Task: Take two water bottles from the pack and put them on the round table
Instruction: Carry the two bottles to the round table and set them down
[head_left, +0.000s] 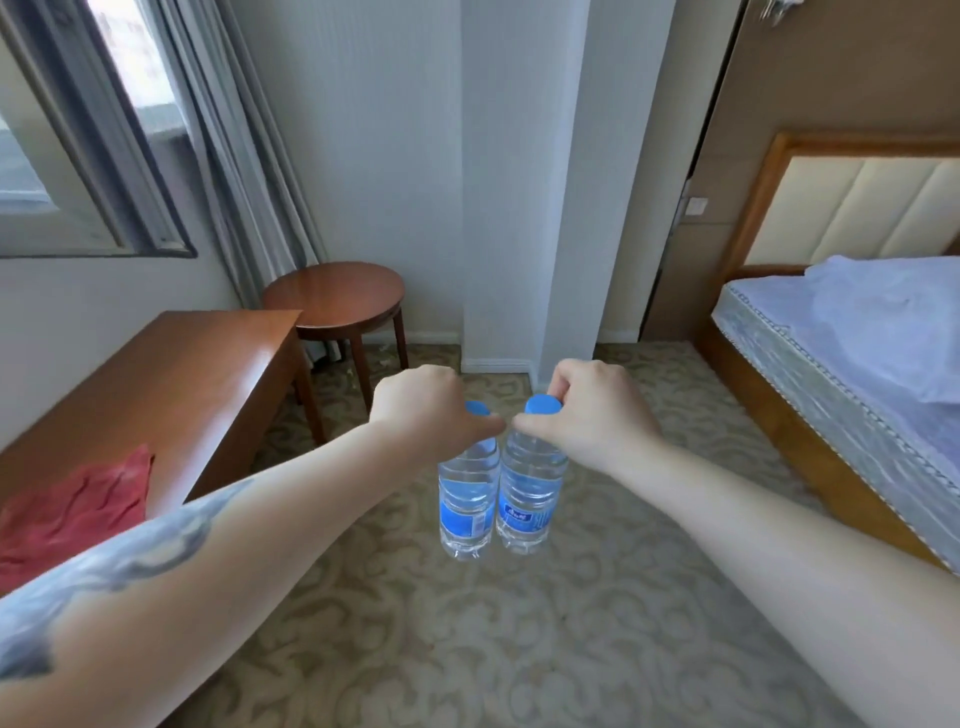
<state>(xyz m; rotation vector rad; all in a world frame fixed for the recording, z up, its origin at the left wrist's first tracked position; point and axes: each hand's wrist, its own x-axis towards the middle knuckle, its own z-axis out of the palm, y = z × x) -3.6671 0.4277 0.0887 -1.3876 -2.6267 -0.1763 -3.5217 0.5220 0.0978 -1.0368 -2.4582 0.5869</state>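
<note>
Two clear water bottles with blue caps and blue labels hang side by side over the carpet in the middle of the view. My left hand (423, 410) grips the neck of the left bottle (466, 504). My right hand (592, 413) grips the neck of the right bottle (530, 499). The bottles touch each other at their shoulders. The round wooden table (332, 295) stands farther ahead and to the left, in the corner by the curtain, its top bare. The pack is not in view.
A rectangular wooden desk (171, 384) runs along the left wall with a red cloth (72, 512) on it, its far corner overlapping the round table. A white pillar (524, 208) rises straight ahead. A bed (852, 353) fills the right side. Patterned carpet (467, 639) lies between.
</note>
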